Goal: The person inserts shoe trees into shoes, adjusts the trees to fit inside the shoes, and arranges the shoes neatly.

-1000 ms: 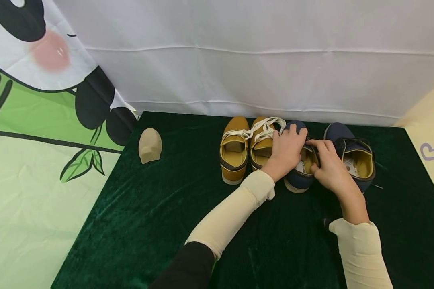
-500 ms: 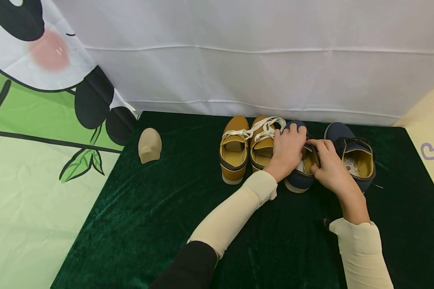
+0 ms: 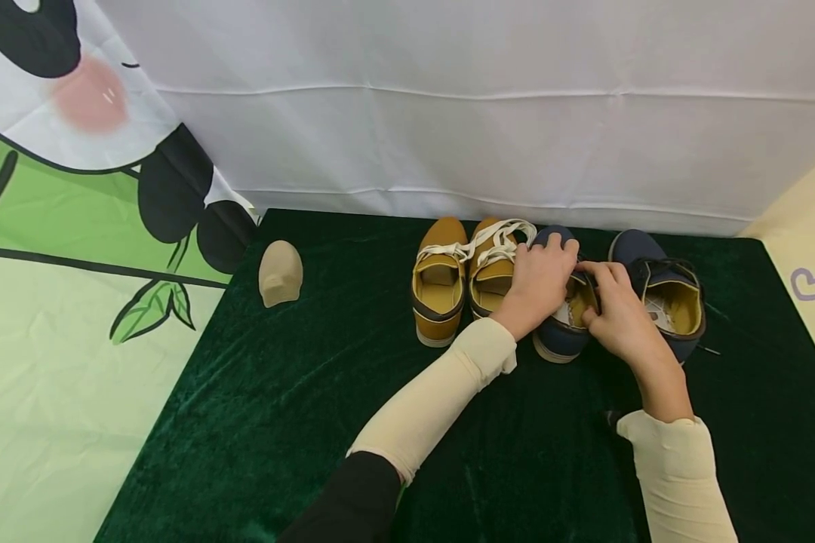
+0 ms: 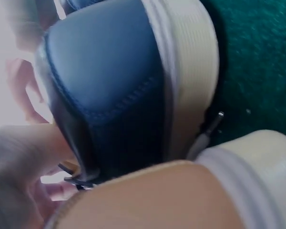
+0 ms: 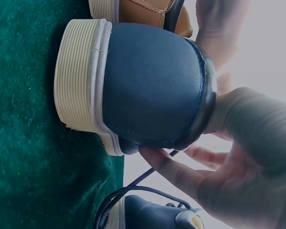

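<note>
A navy blue lace-up shoe [image 3: 558,339] with a tan lining stands between both hands, toe toward the white cloth. My left hand [image 3: 542,280] lies over its front and laces from the left, fingers curled over it and hiding much of the upper. From the right, my right hand [image 3: 621,313] pinches its collar; in the right wrist view a finger [image 5: 169,169] runs along the shoe's outer side. The matching blue shoe [image 3: 641,253] stands to the right, with dark laces. Two tan shoes [image 3: 438,328] with white laces stand side by side to the left.
A beige, rounded toe-shaped insert [image 3: 281,273] lies at the left of the dark green velvet cloth [image 3: 299,422]. White cloth [image 3: 407,143] hangs behind the shoes. A printed cartoon sheet [image 3: 95,226] covers the left side. A dark lace end [image 3: 709,351] lies beside the right blue shoe.
My left hand and forearm have shifted very slightly over the blue shoe. The right hand keeps its place, and the shoes have not visibly moved.
</note>
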A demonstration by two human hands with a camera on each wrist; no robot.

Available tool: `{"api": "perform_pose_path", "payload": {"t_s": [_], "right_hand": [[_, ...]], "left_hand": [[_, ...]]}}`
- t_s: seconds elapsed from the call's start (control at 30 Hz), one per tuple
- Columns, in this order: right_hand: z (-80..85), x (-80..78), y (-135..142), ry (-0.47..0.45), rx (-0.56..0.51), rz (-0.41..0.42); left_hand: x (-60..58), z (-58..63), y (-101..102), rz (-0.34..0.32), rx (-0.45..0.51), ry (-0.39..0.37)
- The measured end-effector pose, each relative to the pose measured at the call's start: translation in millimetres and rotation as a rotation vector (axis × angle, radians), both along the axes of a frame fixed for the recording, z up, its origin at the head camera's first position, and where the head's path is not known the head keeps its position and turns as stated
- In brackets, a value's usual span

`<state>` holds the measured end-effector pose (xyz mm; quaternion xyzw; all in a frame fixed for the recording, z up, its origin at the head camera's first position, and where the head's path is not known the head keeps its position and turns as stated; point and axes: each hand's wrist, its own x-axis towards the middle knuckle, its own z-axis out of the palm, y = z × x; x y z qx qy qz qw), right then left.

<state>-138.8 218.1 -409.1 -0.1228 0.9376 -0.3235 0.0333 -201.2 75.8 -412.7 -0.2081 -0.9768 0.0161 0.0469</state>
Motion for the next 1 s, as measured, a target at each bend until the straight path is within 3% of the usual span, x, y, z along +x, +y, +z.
{"api": "perform_pose_path", "payload": {"t_s": [0.5, 0.77, 1.0], "right_hand": [[0.9, 1.0, -0.5, 0.014, -0.001, 0.024], [1.1, 1.4, 3.5, 0.005, -0.017, 0.013], [0.9, 1.6, 1.9, -0.001, -0.026, 0.013]], "left_hand": [[-1.5, 0.5, -0.9, 0.021, 0.074, -0.002], [5.5, 7.3, -0.6, 0.014, 0.039, -0.051], [13.7, 8.6, -15.5, -0.018, 0.07, -0.055]]}}
